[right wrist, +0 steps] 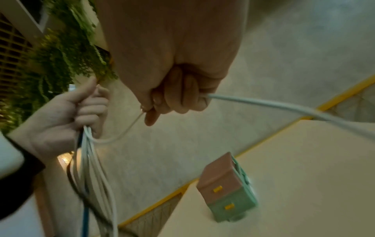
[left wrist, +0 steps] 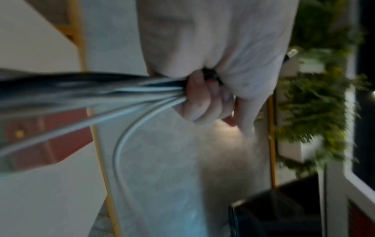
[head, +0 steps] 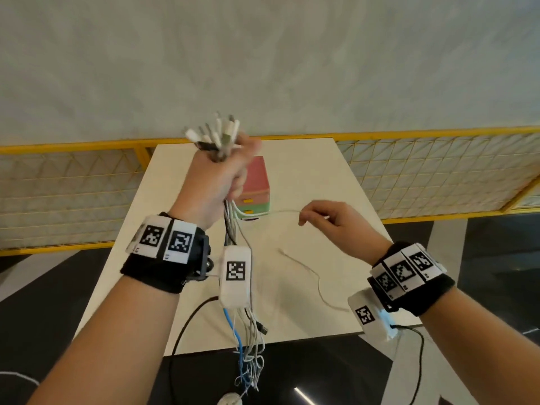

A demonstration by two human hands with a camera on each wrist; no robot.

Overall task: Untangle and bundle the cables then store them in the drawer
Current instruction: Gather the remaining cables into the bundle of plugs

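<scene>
Now you're mid-untangle — your left hand [head: 217, 173] fists the cables [head: 230, 226], your right hand [head: 327, 216] pinches one white cable [head: 280, 212] — next, draw it free.

Right hand [right wrist: 172, 89] fingers curled round thin white cable [right wrist: 284, 109]; cable runs on to left hand [right wrist: 67, 115]. Left hand grips bunch of white, grey, blue cords [right wrist: 91, 168] hanging down. Small pink-and-green plastic drawer box with yellow handles [right wrist: 225, 190] sits on cream tabletop [right wrist: 304, 176].
</scene>
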